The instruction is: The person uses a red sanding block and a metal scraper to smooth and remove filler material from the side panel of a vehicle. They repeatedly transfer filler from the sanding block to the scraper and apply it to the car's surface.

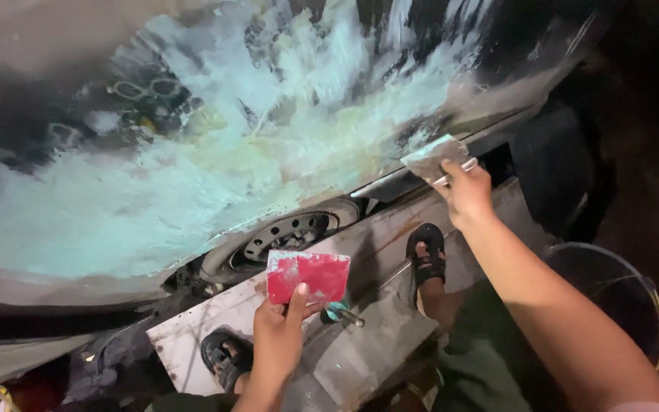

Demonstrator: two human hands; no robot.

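Right hand (467,191) pinches a thin scraper (434,158) against the car panel (192,152), at 2 o'clock from the wheel (287,233). The blade looks light and flexible; grip its back edge. Left hand (280,332) pinches a stiff red card (308,276) by its bottom edge, filler side probably slippery.

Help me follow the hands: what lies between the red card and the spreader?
In the head view, between red card and spreader: wheel, then filler-smeared panel edge.

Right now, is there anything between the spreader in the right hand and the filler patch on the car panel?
Nothing visible. The right hand holds the spreader with its edge at the pale green filler on the car panel. The left hand holds the red board lower down, clear.
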